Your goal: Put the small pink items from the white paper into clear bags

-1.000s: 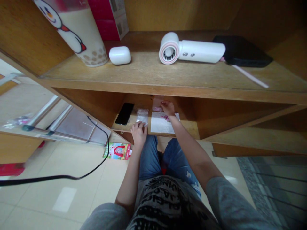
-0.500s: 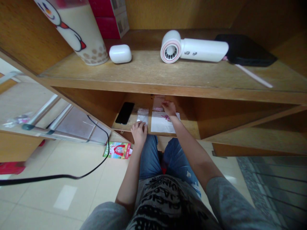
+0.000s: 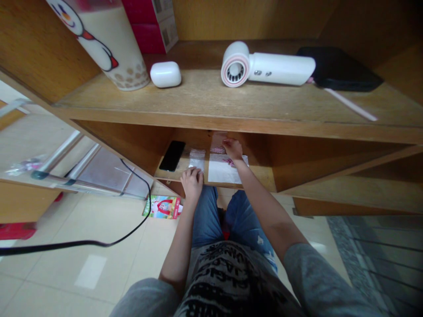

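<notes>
While I watch through the head camera from afar, I work left to right, starting low: a black cable (image 3: pixel 150 203) curves across the tiled floor (image 3: pixel 90 270) beside a glossy picture card (image 3: pixel 161 207). On the lower wooden shelf (image 3: pixel 172 175), a black smartphone (image 3: pixel 172 156) lies apart from the hands. The left hand (image 3: pixel 191 184) sits palm down at the shelf's front edge, fingers curled against the bottom of a small clear plastic bag (image 3: pixel 197 163). It looks touching rather than lifting, though I can't tell whether it's actually gripping. Further right, a clear sleeve with pink contents (image 3: pixel 218 143) stands against the shelf's back, above a white paper sheet (image 3: pixel 223 171) printed with a pink mark. The right hand (image 3: pixel 233 149) rests its fingertips at the sleeve's right edge, and from here I can't tell if they pinch it. As far as I can see, both bags and the sheet lie on the shelf, with nothing carried clear of it. Above, a white hair dryer (image 3: pixel 264 66) sits on the upper shelf (image 3: pixel 198 101).
</notes>
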Demonstrator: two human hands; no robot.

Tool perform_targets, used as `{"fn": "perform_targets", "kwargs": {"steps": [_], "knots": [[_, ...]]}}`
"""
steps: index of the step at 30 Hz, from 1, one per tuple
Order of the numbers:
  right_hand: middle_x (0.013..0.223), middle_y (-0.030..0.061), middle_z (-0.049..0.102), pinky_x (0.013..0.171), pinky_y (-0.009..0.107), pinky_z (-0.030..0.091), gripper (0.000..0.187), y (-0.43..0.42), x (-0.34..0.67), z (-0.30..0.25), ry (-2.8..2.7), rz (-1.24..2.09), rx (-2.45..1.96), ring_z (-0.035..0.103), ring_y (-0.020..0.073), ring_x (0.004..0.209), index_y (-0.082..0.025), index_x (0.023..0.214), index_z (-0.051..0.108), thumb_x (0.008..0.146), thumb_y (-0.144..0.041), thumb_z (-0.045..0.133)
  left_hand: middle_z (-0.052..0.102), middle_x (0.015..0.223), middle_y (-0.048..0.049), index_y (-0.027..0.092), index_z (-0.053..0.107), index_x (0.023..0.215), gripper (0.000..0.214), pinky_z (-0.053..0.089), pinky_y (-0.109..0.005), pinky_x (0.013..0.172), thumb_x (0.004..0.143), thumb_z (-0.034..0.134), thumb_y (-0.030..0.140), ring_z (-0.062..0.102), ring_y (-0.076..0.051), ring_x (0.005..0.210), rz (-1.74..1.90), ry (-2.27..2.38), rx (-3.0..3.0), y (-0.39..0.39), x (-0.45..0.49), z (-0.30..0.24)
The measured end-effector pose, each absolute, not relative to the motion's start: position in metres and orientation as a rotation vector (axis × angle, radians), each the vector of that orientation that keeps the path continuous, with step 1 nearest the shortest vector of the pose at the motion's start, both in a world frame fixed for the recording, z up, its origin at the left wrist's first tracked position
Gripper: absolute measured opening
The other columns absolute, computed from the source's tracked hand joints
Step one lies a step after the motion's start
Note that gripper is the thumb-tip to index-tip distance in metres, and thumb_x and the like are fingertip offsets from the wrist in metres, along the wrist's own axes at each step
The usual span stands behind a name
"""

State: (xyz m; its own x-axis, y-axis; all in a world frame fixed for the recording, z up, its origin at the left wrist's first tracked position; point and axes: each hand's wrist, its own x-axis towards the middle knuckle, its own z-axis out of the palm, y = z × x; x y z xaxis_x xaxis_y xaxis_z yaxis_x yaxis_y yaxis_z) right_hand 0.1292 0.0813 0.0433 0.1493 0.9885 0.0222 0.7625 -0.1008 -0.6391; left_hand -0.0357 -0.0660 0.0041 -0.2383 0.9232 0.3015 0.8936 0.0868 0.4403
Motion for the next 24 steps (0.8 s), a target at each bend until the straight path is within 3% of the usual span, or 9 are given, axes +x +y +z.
{"fn": "perform_targets", "kwargs": {"steps": [12,24], "knots": [[0.092,0.0098,0.07,0.072,0.029,0.047,0.028,0.077,0.132,0.042,-1.656,0.489,-1.971,0.065,0.0236,0.086,-0.021,0.099,0.068,0.079,-0.036,0.056,0.061,0.111,-0.0078,0.022,0.066,0.097,0.024,0.038,-0.04,0.082,0.086,0.047,0.032,0.049,-0.026,0.1,0.88,2.24,1.893,-0.066,-0.036,0.006],[0.08,0.0045,0.066,0.065,0.028,0.047,0.028,0.017,0.139,0.021,-1.199,0.641,-1.513,0.059,0.0151,0.067,-0.017,0.093,0.066,0.075,-0.034,0.054,0.065,0.103,-0.0063,0.022,0.066,0.091,0.022,0.037,-0.038,0.079,0.087,0.045,0.03,0.051,-0.025,0.094,0.876,2.251,1.902,-0.065,-0.036,0.007]]}}
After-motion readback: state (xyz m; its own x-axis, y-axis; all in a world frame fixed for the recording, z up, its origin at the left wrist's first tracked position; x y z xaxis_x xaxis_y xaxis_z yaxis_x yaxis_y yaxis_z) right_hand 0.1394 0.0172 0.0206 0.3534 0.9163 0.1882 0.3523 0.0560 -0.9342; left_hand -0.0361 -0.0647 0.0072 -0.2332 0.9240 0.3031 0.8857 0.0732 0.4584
